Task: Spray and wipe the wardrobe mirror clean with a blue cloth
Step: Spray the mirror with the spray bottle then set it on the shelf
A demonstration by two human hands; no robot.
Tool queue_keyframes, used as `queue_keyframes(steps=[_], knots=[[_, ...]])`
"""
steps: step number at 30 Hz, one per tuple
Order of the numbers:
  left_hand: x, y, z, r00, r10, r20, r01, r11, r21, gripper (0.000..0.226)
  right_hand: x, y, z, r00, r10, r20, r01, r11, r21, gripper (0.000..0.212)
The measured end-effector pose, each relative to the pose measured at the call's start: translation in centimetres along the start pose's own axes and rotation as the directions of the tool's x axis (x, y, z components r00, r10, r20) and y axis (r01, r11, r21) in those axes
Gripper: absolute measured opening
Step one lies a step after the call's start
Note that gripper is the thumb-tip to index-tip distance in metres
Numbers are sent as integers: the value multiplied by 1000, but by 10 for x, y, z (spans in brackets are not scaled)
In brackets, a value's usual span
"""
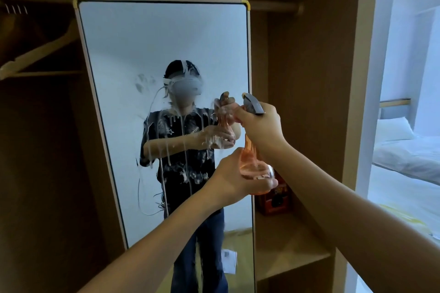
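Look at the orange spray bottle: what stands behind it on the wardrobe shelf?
Behind the orange spray bottle, a red-orange box stands on the wardrobe shelf. The bottle and the left hand cover its upper left part, so its print is unreadable.

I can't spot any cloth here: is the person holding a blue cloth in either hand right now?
No: both hands, left hand under the base and right hand at the trigger, hold only the orange translucent plastic spray bottle.

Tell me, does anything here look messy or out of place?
Yes. The mirror is streaked with white drips running down its middle, plus smudged prints higher up. That looks like dirt or sprayed foam not yet wiped. Both hands hold the orange spray bottle: left hand under its base, right hand at the trigger. No blue cloth shows.
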State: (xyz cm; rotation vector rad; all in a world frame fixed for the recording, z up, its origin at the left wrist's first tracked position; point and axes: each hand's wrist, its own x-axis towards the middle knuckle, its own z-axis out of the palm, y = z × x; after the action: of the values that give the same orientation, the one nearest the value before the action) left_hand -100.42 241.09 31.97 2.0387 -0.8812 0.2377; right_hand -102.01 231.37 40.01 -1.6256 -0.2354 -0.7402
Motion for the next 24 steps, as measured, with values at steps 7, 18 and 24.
queue_keyframes(steps=[7, 18, 24], knots=[[-9, -9, 18, 998, -59, 3, 59, 997, 54, 30, -11, 17, -2, 999, 39, -27, -40, 997, -63, 32], [-27, -18, 30, 990, -136, 39, 137, 991, -8, 42, -27, 34, -5, 996, 88, 19, -87, 995, -44, 30], [-42, -22, 34, 979, -195, 54, 198, 979, -58, 48, -35, 46, 5, 989, 146, 28, -144, 987, -78, 31]])
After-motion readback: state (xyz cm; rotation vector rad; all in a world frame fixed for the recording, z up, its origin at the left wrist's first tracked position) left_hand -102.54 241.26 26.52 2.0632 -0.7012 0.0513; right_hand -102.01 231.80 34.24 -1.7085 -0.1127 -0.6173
